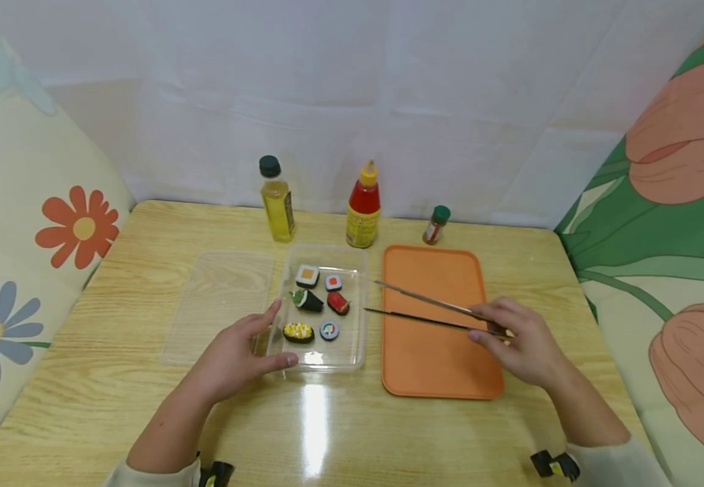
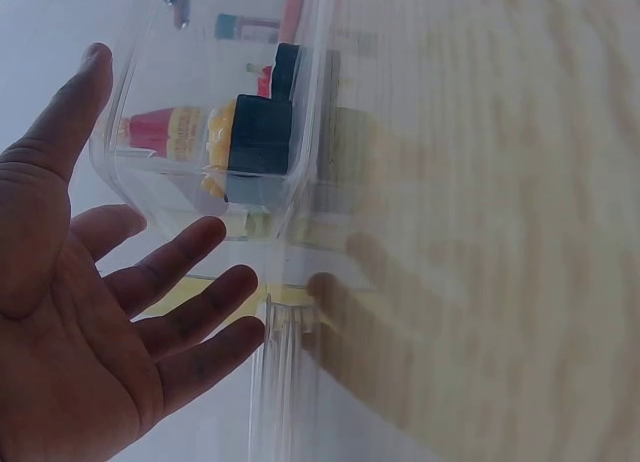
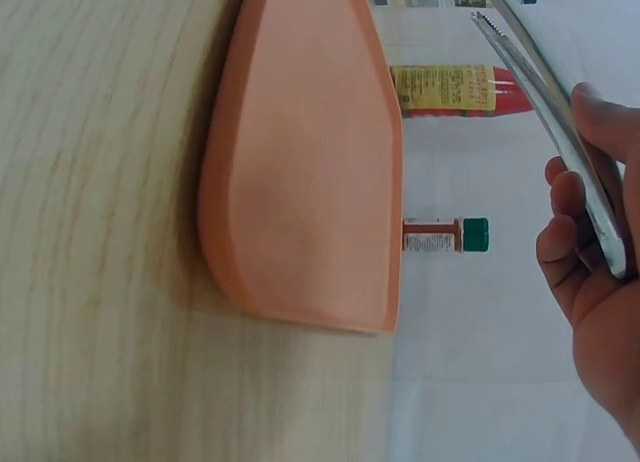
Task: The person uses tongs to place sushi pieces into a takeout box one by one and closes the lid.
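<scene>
A clear plastic container on the table holds several toy sushi pieces, among them a yellow-topped one, a hand roll and a red-topped one. My left hand is at the container's near left corner, fingers spread and straight; the left wrist view has the palm facing its wall. Long metal tongs are gripped in my right hand above the orange tray. Their two arms stand apart with nothing between them, tips pointing left toward the container.
A clear lid lies flat left of the container. Along the back stand an oil bottle, a red sauce bottle and a small green-capped jar. White cloth hangs behind, and patterned cloth borders the right side.
</scene>
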Demonstrator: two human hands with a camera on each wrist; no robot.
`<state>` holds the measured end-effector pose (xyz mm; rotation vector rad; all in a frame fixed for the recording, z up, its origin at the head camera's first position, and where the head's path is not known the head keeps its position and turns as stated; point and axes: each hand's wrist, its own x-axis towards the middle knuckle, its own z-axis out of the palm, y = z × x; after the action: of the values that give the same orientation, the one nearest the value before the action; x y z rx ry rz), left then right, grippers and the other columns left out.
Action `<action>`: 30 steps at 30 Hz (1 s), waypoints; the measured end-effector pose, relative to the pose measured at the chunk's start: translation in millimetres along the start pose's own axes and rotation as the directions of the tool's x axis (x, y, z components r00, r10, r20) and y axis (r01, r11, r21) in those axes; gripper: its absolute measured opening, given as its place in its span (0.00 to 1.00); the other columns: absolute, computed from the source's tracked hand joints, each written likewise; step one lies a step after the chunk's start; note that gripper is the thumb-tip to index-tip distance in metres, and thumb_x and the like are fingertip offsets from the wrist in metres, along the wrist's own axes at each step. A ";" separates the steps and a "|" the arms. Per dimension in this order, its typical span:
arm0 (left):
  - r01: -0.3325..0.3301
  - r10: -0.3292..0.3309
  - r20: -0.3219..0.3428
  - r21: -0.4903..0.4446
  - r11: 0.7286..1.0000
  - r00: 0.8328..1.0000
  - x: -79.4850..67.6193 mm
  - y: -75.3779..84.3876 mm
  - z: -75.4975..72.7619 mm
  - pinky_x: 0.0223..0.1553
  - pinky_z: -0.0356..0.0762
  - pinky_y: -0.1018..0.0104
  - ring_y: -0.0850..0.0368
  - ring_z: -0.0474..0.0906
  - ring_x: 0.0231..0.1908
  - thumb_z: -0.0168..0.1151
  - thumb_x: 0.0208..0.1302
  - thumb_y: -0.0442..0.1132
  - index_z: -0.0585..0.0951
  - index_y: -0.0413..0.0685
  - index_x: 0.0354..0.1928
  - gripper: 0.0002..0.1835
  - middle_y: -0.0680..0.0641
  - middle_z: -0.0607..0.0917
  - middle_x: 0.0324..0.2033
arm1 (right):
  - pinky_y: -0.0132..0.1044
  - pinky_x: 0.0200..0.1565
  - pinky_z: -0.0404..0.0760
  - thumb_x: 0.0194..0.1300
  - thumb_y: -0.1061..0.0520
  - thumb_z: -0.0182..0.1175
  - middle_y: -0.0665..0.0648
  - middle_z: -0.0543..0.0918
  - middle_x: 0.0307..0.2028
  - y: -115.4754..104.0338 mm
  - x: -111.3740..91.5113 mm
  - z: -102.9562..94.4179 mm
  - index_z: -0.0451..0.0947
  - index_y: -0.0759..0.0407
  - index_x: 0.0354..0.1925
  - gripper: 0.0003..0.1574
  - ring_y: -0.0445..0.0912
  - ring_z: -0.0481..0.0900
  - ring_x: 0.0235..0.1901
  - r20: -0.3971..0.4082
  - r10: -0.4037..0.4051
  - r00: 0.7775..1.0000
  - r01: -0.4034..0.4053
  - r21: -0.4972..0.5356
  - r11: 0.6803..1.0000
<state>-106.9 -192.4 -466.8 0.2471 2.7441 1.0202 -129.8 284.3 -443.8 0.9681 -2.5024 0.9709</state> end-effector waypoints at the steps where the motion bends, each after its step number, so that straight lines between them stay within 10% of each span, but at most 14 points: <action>1: 0.000 0.000 0.001 -0.001 1.000 1.000 0.1 0.0 0.1 0.67 0.64 0.30 0.26 0.66 0.69 0.71 0.54 0.72 0.58 0.55 0.82 0.60 0.29 0.71 0.70 | 0.25 0.29 0.70 0.53 0.70 0.77 0.44 0.78 0.34 0.6 -2.0 -0.3 0.87 0.61 0.51 0.25 0.36 0.70 0.29 -0.009 0.006 1.000 -0.006 0.000 1.000; 30: 0.016 -0.016 0.011 -0.005 1.000 1.000 0.5 -1.4 1.0 0.68 0.63 0.30 0.26 0.65 0.69 0.74 0.55 0.68 0.57 0.55 0.82 0.59 0.29 0.70 0.71 | 0.20 0.34 0.78 0.45 0.78 0.77 0.54 0.85 0.36 12.3 -59.2 -6.2 0.88 0.64 0.49 0.30 0.35 0.78 0.31 -0.201 0.136 0.970 -0.148 -0.045 0.988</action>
<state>-107.2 -192.8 -468.5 0.2286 2.7288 1.0193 -94.5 324.0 -473.5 0.6470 -2.4432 0.9761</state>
